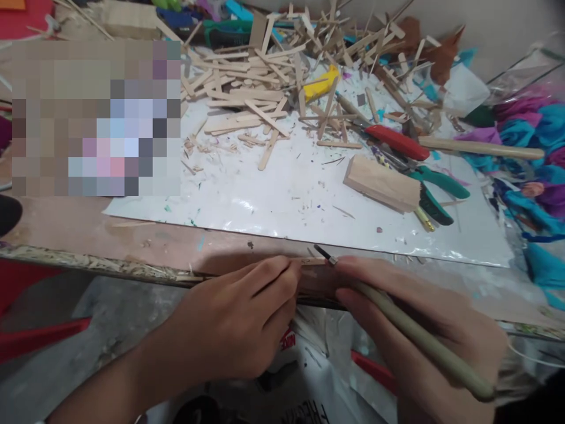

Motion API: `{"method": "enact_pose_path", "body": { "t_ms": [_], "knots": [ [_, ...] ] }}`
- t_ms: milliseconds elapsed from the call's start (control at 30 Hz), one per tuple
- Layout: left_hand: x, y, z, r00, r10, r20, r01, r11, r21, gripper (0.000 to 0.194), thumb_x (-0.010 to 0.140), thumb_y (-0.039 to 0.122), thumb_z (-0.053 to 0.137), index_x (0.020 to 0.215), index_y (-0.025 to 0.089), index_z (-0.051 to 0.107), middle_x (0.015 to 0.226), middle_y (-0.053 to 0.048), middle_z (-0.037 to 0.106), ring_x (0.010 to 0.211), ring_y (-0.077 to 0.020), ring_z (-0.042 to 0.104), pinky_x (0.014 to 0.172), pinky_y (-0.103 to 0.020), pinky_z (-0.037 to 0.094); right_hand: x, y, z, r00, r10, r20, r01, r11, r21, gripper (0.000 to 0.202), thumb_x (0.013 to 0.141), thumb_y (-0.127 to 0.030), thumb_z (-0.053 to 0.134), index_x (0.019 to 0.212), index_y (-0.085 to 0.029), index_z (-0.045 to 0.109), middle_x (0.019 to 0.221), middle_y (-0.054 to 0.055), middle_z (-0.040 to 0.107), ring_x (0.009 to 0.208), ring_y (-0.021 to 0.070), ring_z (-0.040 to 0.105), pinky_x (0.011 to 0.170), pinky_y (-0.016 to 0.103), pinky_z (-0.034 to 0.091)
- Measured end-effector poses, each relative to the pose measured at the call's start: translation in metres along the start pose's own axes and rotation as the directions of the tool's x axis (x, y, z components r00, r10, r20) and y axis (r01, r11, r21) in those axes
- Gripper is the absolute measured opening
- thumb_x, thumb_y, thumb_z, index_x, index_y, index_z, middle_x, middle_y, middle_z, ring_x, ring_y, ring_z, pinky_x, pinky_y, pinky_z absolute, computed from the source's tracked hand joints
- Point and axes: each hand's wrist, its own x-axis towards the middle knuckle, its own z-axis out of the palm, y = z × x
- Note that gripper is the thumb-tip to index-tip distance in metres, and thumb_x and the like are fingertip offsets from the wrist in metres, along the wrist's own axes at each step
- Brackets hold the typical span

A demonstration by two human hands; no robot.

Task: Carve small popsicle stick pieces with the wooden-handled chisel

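Stick (312, 261) flat, tool handle (415, 334) round

I am in what looks like a small craft workshop. A white sheet (238, 194) covers much of my worktop (88, 218); sticks (247, 94) lie heaped on its far side, shavings (198, 144) scattered over it. Hand tools (444, 184) and a wood block (383, 185) lie on its right part. My right fingers (379, 270) hold a knife (415, 330) just short of its near edge.
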Motion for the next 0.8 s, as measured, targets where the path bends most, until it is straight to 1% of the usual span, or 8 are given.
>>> {"method": "enact_pose_path", "body": {
  "t_ms": [100,200,267,367,467,533,633,800],
  "knots": [
    [0.0,0.001,0.001,1.0,-0.005,0.0,0.005,1.0,0.0,0.031,0.119,0.012,0.054,0.13,0.002,0.081,0.142,-0.013,0.084,0.132,-0.0312,0.079,0.114,-0.043,0.065,0.0,-0.013,0.008,0.992,0.101,-0.069,-0.104,0.994,-0.04,0.034,0.104,-0.038,0.084,0.132,-0.058,0.084,0.121,-0.003,0.091,0.1,0.0329,0.088,0.085,0.051,0.079],
    [-0.001,0.001,0.003,1.0,-0.025,0.003,0.025,1.0,-0.012,0.034,0.121,0.013,0.05,0.132,0.002,0.081,0.143,-0.012,0.084,0.133,-0.0305,0.078,0.114,-0.043,0.064,-0.001,-0.019,0.015,0.987,0.127,-0.103,-0.135,0.988,-0.076,0.024,0.105,-0.043,0.084,0.126,-0.056,0.087,0.131,-0.005,0.089,0.121,0.0331,0.086,0.107,0.054,0.076],
    [-0.002,0.002,0.005,0.999,-0.036,-0.001,0.036,0.999,-0.013,0.034,0.121,0.013,0.051,0.133,0.003,0.081,0.143,-0.011,0.084,0.133,-0.0295,0.078,0.113,-0.042,0.065,-0.003,-0.017,0.015,0.986,0.124,-0.109,-0.133,0.988,-0.078,0.021,0.105,-0.043,0.085,0.123,-0.054,0.088,0.133,-0.005,0.089,0.127,0.0339,0.085,0.115,0.057,0.073],
    [-0.003,0.002,0.007,0.999,-0.047,-0.013,0.047,0.999,-0.01,0.031,0.12,0.014,0.054,0.133,0.004,0.081,0.142,-0.01,0.084,0.133,-0.0287,0.077,0.112,-0.041,0.065,-0.004,-0.012,0.01,0.981,0.158,-0.109,-0.167,0.983,-0.075,0.022,0.105,-0.042,0.084,0.124,-0.053,0.088,0.133,-0.004,0.089,0.125,0.0346,0.086,0.113,0.059,0.075],
    [-0.003,0.003,0.007,0.998,-0.057,-0.013,0.056,0.998,-0.017,0.03,0.119,0.013,0.057,0.132,0.005,0.082,0.144,-0.011,0.083,0.134,-0.0281,0.076,0.112,-0.039,0.066,-0.003,-0.009,0.002,0.993,0.117,-0.009,-0.117,0.985,-0.124,0.034,0.104,-0.033,0.084,0.134,-0.05,0.087,0.137,-0.001,0.088,0.125,0.0384,0.086,0.108,0.061,0.077],
    [-0.004,0.002,0.006,0.999,-0.053,-0.015,0.052,0.998,-0.018,0.029,0.118,0.013,0.058,0.131,0.005,0.083,0.143,-0.011,0.084,0.133,-0.028,0.077,0.112,-0.039,0.066,-0.003,-0.008,0.0,0.996,0.067,0.052,-0.06,0.988,-0.143,0.04,0.103,-0.025,0.083,0.135,-0.048,0.086,0.141,0.001,0.086,0.132,0.0412,0.083,0.111,0.065,0.075],
    [-0.004,0.002,0.004,0.999,-0.033,-0.029,0.033,0.999,-0.011,0.029,0.118,0.013,0.057,0.13,0.004,0.083,0.14,-0.012,0.085,0.129,-0.0292,0.077,0.113,-0.04,0.065,-0.003,-0.005,0.002,1.0,0.006,0.021,-0.003,0.99,-0.138,0.041,0.103,-0.02,0.08,0.132,-0.047,0.087,0.142,0.002,0.086,0.14,0.042,0.079,0.116,0.067,0.072],
    [-0.003,0.003,0.004,0.998,-0.057,-0.021,0.056,0.998,-0.039,0.034,0.12,0.013,0.052,0.129,0.006,0.084,0.141,-0.011,0.084,0.13,-0.0275,0.077,0.114,-0.037,0.066,-0.007,0.001,0.007,0.999,-0.025,0.023,0.028,0.99,-0.139,0.043,0.103,-0.023,0.081,0.137,-0.05,0.085,0.141,0.0,0.086,0.14,0.0399,0.079,0.117,0.062,0.072]
  ]
}}
